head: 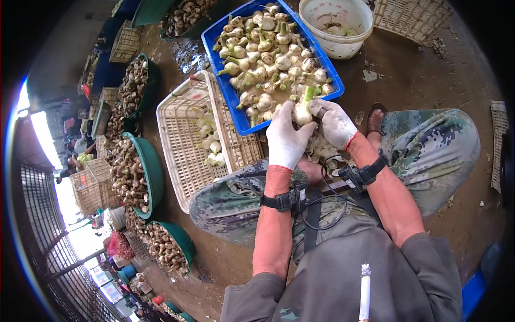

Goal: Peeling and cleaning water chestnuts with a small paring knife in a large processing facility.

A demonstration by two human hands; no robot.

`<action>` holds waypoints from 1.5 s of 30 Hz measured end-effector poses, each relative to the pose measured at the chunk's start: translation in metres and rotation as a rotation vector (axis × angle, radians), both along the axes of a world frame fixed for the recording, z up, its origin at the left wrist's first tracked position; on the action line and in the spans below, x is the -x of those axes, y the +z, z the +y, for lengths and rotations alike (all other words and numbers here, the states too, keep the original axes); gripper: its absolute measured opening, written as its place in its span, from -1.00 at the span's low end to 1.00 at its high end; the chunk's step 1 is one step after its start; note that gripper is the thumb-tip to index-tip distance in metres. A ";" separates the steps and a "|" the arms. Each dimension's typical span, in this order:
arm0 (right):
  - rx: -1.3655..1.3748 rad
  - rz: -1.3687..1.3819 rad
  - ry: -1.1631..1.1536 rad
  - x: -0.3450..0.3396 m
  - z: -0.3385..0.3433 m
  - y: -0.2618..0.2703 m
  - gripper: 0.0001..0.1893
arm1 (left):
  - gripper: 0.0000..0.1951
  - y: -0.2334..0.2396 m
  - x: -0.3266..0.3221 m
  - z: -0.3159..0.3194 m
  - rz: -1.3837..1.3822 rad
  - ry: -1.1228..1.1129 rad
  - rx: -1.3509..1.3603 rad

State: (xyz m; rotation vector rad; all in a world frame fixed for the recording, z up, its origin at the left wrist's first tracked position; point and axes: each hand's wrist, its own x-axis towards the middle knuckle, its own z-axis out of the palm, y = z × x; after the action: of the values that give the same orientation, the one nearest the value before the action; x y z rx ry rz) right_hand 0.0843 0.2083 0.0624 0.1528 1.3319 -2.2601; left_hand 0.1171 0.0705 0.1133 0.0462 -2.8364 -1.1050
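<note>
A pale garlic bulb (302,114) with a short green stem is held in my left hand (286,135), which wears a white knit glove. Against the bulb's right side, my gloved right hand (337,122) is curled. A dark grey piece (318,108) shows at its thumb; I cannot tell whether it is a tool or a thumb cover. Both hands are over the near edge of a blue plastic tray (338,89), which holds many trimmed garlic bulbs (265,56). Loose peelings (322,151) lie below my hands, between my legs.
Left of the tray stands a white plastic crate (164,120) with peeled garlic (214,149) inside. A white bucket (336,47) is beyond the tray. Green tubs (155,177) heaped with unpeeled garlic line the left. Black cables (326,197) link my wrist straps. A lit cigarette (365,290) shows below.
</note>
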 end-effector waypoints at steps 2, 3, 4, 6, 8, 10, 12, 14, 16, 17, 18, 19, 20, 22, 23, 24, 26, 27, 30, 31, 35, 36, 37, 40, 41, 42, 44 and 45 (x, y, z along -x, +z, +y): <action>0.047 -0.023 0.011 0.000 0.000 0.003 -0.64 | -0.39 0.001 0.000 -0.001 0.033 0.005 0.000; -0.058 0.049 0.002 0.000 0.001 0.003 -0.65 | -0.40 0.002 0.000 -0.002 0.068 0.009 -0.003; -0.163 0.122 -0.008 0.001 0.001 0.004 -0.65 | -0.40 0.002 0.000 -0.001 0.066 0.008 -0.004; -0.153 0.134 0.001 0.005 0.004 0.001 -0.65 | -0.42 0.002 0.001 0.000 0.082 0.004 0.025; -0.144 0.146 0.010 0.007 0.006 -0.002 -0.65 | -0.37 0.003 0.003 0.003 0.012 -0.010 0.050; -0.225 0.074 0.046 0.007 0.006 -0.005 -0.65 | -0.32 0.003 0.004 0.005 -0.058 -0.025 0.075; -0.237 0.088 0.038 0.005 0.003 -0.002 -0.64 | -0.30 -0.003 0.002 0.002 -0.047 0.006 0.080; -0.250 0.103 0.028 0.005 0.001 -0.002 -0.64 | -0.30 -0.007 0.001 -0.002 -0.005 0.026 0.039; -0.218 0.095 -0.003 0.005 0.001 -0.004 -0.63 | -0.30 -0.009 0.000 -0.004 0.037 0.045 -0.002; -0.219 0.096 -0.001 0.005 0.001 -0.003 -0.63 | -0.31 -0.009 0.000 -0.005 0.047 0.030 -0.015; -0.278 0.142 -0.010 0.004 0.003 0.000 -0.63 | -0.32 -0.008 0.000 -0.006 0.056 0.014 -0.028; -0.338 0.188 -0.019 0.004 0.003 0.002 -0.64 | -0.32 -0.008 0.000 -0.007 0.057 0.017 -0.028; -0.339 0.189 -0.019 0.005 0.004 0.001 -0.64 | -0.35 -0.006 0.001 -0.006 -0.007 0.048 -0.209; -0.490 0.356 -0.059 0.005 0.005 -0.002 -0.66 | -0.38 -0.003 0.003 -0.005 -0.073 0.077 -0.391; -0.490 0.357 -0.060 0.004 0.006 -0.004 -0.66 | -0.42 0.005 0.005 -0.006 -0.213 0.105 -0.596; -0.457 0.397 -0.092 0.004 0.007 -0.007 -0.68 | -0.45 0.008 0.007 -0.005 -0.356 0.131 -0.801; -0.414 0.441 -0.117 0.003 0.004 -0.004 -0.69 | -0.58 -0.015 0.008 -0.013 -0.239 0.077 -0.737; -0.466 0.451 -0.091 0.004 0.000 0.004 -0.70 | -0.61 -0.024 0.009 -0.021 -0.342 0.117 -1.049; -0.570 0.476 -0.065 0.006 0.002 0.006 -0.72 | -0.55 -0.030 0.006 -0.007 -0.415 0.286 -1.492; -0.613 0.496 -0.058 0.007 0.005 0.004 -0.72 | -0.51 -0.029 0.006 -0.004 -0.448 0.265 -1.565; -0.477 0.402 -0.120 0.007 0.003 -0.007 -0.72 | -0.44 -0.031 0.005 -0.009 -0.517 0.185 -1.715; -0.250 0.217 -0.121 0.008 0.003 -0.007 -0.73 | -0.44 -0.031 0.004 -0.010 -0.516 0.159 -1.749; -0.022 0.031 -0.121 0.008 0.003 -0.007 -0.74 | -0.44 -0.031 0.005 -0.011 -0.518 0.159 -1.748; -0.192 0.439 -0.195 0.004 0.003 -0.006 -0.74 | -0.46 -0.030 0.007 -0.009 -0.523 0.191 -1.616; -0.191 0.438 -0.194 0.005 0.002 -0.003 -0.74 | -0.46 -0.028 0.006 -0.004 -0.496 0.212 -1.544; -0.279 0.404 -0.121 0.007 0.002 0.001 -0.73 | -0.46 -0.026 0.005 -0.001 -0.469 0.233 -1.472; -0.370 0.369 -0.051 0.009 0.005 0.000 -0.73 | -0.46 -0.038 0.004 -0.002 -0.455 0.208 -1.479; -0.281 0.383 -0.005 0.010 0.009 -0.005 -0.58 | -0.44 -0.038 0.005 0.000 -0.445 0.196 -1.418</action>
State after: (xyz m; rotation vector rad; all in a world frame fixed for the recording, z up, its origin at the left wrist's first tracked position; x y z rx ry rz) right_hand 0.0739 0.2170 0.0572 -0.1919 1.8457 -2.1669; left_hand 0.1126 0.0700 0.0751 0.6818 -1.5655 -2.9434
